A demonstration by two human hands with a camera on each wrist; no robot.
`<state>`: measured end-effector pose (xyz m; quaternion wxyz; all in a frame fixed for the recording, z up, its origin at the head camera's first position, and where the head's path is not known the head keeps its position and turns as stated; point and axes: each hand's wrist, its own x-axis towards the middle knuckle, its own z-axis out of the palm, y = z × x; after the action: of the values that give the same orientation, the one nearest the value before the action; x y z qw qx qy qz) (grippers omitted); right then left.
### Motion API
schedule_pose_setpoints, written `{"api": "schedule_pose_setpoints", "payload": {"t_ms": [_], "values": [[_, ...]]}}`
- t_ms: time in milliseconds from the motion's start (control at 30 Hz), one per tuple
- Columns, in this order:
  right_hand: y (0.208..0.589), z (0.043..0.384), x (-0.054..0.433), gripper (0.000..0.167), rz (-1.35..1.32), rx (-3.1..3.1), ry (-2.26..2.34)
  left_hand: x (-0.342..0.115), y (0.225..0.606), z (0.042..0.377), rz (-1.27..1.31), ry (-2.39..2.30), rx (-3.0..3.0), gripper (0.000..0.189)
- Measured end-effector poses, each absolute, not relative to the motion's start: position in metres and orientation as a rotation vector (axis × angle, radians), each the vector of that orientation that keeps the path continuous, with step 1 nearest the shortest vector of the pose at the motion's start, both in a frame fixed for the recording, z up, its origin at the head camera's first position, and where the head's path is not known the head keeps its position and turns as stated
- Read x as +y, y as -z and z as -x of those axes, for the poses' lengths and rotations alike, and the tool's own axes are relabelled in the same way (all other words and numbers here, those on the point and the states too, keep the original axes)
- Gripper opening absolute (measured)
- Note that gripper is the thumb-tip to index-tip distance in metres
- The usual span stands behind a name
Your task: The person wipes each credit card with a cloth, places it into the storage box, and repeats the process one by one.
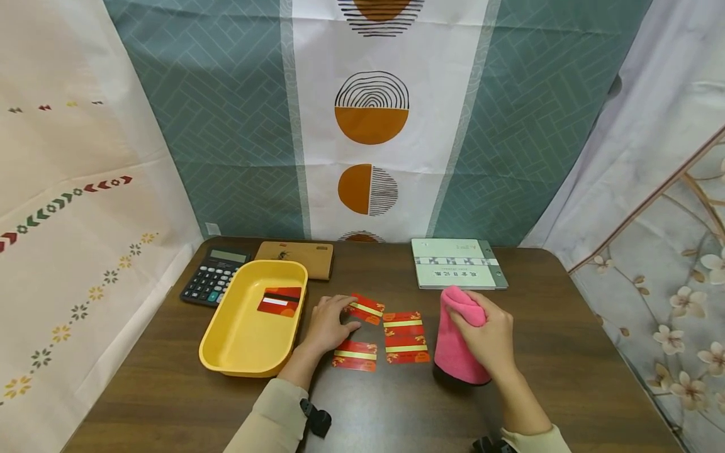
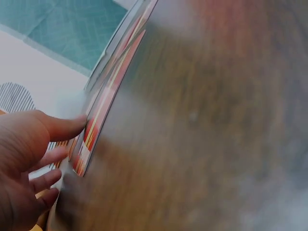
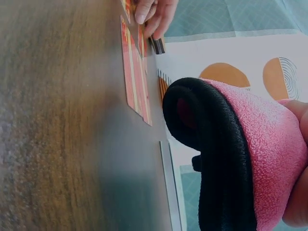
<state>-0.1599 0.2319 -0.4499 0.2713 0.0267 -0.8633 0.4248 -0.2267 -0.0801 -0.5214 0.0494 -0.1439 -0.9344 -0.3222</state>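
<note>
Pink plush cloth (image 1: 460, 346), black-edged: bunched in the right hand (image 1: 491, 327), right of the red cards (image 1: 406, 336); presumably light, soft, best held by its upper fold.
Upper-left card (image 1: 368, 310): flat on table (image 1: 391, 409); likely thin, slippery, edge-lifted. Left hand (image 1: 327, 324): thumb and fingers apart, fingertips over its left end.

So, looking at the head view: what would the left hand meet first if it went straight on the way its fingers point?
The left hand would probably meet the uppermost red card on the table first; its fingertips overlap that card's left end in the head view, though contact is unclear.
</note>
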Motion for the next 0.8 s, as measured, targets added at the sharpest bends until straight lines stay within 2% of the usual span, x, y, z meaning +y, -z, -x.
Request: {"api": "schedule_pose_setpoints", "payload": {"t_ms": [200, 433, 800], "values": [[0.4522, 0.1617, 0.2331, 0.043, -0.08, -2.335, -1.157, -0.0828, 0.5185, 0.2316, 0.493, 1.004, -2.869, 0.067], [0.4531, 0.1616, 0.2338, 0.043, -0.069, -2.346, -1.161, -0.08, 0.5184, 0.2273, 0.57, 0.959, -2.921, 0.055], [0.4542, 0.1594, 0.2342, 0.043, -0.055, -2.356, -1.186, -0.0746, 0.5111, 0.2239, 0.575, 1.013, -2.988, 0.059]]}}
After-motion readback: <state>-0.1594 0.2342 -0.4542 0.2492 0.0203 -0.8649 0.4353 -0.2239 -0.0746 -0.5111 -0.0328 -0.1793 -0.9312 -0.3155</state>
